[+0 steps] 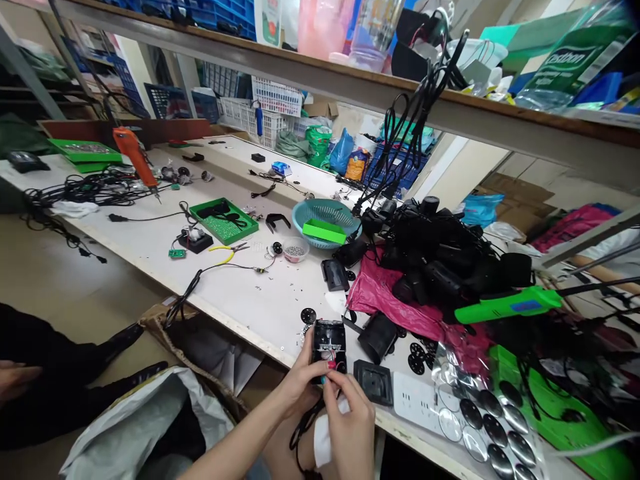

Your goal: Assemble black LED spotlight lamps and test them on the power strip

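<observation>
At the table's front edge my left hand (301, 383) is closed around a black plastic housing (329, 337). The housing is tilted so that its hollow inside, with some metal parts and thin wires, faces me. My right hand (350, 420) pinches at the lower end of the housing, where its fingertips meet my left thumb. Whatever lies between those fingertips is too small to make out. A black cable (303, 427) hangs below my hands. Beside the housing are a square black base (373, 382) and a black cylindrical shell (377, 337).
Black housings (435, 253) are heaped on the right by a pink cloth (375, 287). A teal basket (303, 213), green tray (227, 230), yellow-handled pliers (225, 253) and a bowl of small metal pieces (295, 250) stand further back. An orange electric screwdriver (135, 157) hangs left. A shelf (320, 67) crosses above.
</observation>
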### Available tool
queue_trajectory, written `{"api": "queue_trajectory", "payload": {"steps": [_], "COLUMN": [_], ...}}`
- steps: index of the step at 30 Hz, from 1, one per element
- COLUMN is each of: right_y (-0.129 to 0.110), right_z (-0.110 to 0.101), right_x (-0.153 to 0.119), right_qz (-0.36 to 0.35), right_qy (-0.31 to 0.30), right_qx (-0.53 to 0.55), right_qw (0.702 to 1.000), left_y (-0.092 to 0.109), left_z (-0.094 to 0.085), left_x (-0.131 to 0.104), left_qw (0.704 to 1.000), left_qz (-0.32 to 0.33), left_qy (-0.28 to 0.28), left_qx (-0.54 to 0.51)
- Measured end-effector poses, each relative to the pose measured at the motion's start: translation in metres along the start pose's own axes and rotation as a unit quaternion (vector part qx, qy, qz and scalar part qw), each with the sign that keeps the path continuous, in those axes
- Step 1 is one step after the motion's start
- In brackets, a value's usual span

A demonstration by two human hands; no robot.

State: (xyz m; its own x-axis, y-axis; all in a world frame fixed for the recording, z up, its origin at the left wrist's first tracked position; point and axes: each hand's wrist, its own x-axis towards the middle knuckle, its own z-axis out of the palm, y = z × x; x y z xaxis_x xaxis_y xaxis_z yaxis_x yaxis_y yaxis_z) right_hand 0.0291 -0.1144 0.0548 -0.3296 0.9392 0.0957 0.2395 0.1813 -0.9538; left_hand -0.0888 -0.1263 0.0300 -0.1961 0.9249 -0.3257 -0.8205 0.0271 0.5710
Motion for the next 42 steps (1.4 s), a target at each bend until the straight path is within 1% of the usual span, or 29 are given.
{"api": "queue_trajectory", "payload": {"steps": [1, 2, 3, 4, 5, 7, 8, 9, 10, 11, 13, 14, 16, 18, 20, 23, 25, 28, 31, 33, 35, 37, 42], "right_y": [-0.001, -0.003, -0.004, -0.005, -0.005, -0.003, 0.000, 0.003, 0.006, 0.010, 0.017, 0.021, 0.028, 0.032, 0.034, 0.034, 0.033, 0.033, 0.031, 0.027, 0.021, 0.014, 0.004], "right_z": [-0.008, -0.021, -0.036, -0.055, -0.074, -0.106, -0.117, -0.122, -0.121, -0.116, -0.094, -0.081, -0.059, -0.046, -0.042, -0.046, -0.049, -0.051, -0.050, -0.049, -0.048, -0.048, -0.046], "right_x": [0.000, 0.000, 0.002, 0.004, 0.008, 0.020, 0.027, 0.033, 0.038, 0.041, 0.042, 0.040, 0.035, 0.031, 0.028, 0.028, 0.031, 0.034, 0.032, 0.028, 0.025, 0.022, 0.019], "right_qz": [0.022, 0.043, 0.059, 0.067, 0.056, 0.033, 0.033, 0.059, 0.104, 0.154, 0.210, 0.226, 0.234, 0.234, 0.233, 0.232, 0.230, 0.230, 0.245, 0.270, 0.298, 0.313, 0.317], "right_qy": [-0.014, -0.030, -0.046, -0.066, -0.067, -0.040, -0.025, -0.014, -0.007, -0.012, -0.041, -0.057, -0.069, -0.079, -0.092, -0.109, -0.133, -0.192, -0.237, -0.245, -0.241, -0.237, -0.247], "right_qx": [0.066, 0.161, 0.266, 0.389, 0.454, 0.509, 0.519, 0.507, 0.475, 0.424, 0.357, 0.332, 0.299, 0.281, 0.275, 0.270, 0.273, 0.291, 0.336, 0.396, 0.456, 0.496, 0.533], "right_qw": [0.997, 0.986, 0.961, 0.917, 0.887, 0.859, 0.854, 0.860, 0.874, 0.893, 0.909, 0.914, 0.923, 0.927, 0.928, 0.928, 0.924, 0.909, 0.878, 0.843, 0.803, 0.775, 0.744], "left_y": [0.001, 0.003, 0.004, 0.006, 0.007, 0.008, 0.007, 0.006, 0.004, 0.003, 0.000, 0.000, 0.000, 0.002, 0.005, 0.008, 0.010, 0.012, 0.015, 0.018, 0.021, 0.024, 0.027], "left_z": [0.000, 0.000, -0.001, -0.001, -0.001, 0.001, 0.002, 0.004, 0.006, 0.008, 0.013, 0.014, 0.017, 0.019, 0.021, 0.024, 0.023, 0.016, 0.005, -0.001, -0.004, -0.005, -0.005], "left_x": [0.001, 0.002, 0.004, 0.005, 0.006, 0.008, 0.009, 0.010, 0.011, 0.011, 0.011, 0.010, 0.008, 0.007, 0.007, 0.007, 0.008, 0.012, 0.016, 0.018, 0.018, 0.018, 0.018], "left_qw": [1.000, 1.000, 1.000, 1.000, 1.000, 1.000, 1.000, 0.999, 0.999, 0.999, 0.998, 0.998, 0.998, 0.997, 0.996, 0.995, 0.994, 0.989, 0.982, 0.979, 0.978, 0.977, 0.975], "left_qz": [0.003, 0.006, 0.007, 0.005, 0.003, -0.003, -0.006, -0.009, -0.014, -0.020, -0.034, -0.039, -0.046, -0.056, -0.066, -0.077, -0.088, -0.127, -0.161, -0.169, -0.173, -0.176, -0.178], "left_qy": [0.009, 0.015, 0.014, 0.010, 0.006, 0.002, 0.002, 0.002, 0.001, -0.002, -0.009, -0.012, -0.018, -0.021, -0.023, -0.028, -0.030, -0.047, -0.059, -0.055, -0.054, -0.053, -0.039], "left_qx": [0.001, 0.003, 0.006, 0.007, 0.008, 0.017, 0.024, 0.031, 0.038, 0.042, 0.043, 0.042, 0.042, 0.046, 0.050, 0.053, 0.055, 0.065, 0.085, 0.095, 0.105, 0.112, 0.129]}}
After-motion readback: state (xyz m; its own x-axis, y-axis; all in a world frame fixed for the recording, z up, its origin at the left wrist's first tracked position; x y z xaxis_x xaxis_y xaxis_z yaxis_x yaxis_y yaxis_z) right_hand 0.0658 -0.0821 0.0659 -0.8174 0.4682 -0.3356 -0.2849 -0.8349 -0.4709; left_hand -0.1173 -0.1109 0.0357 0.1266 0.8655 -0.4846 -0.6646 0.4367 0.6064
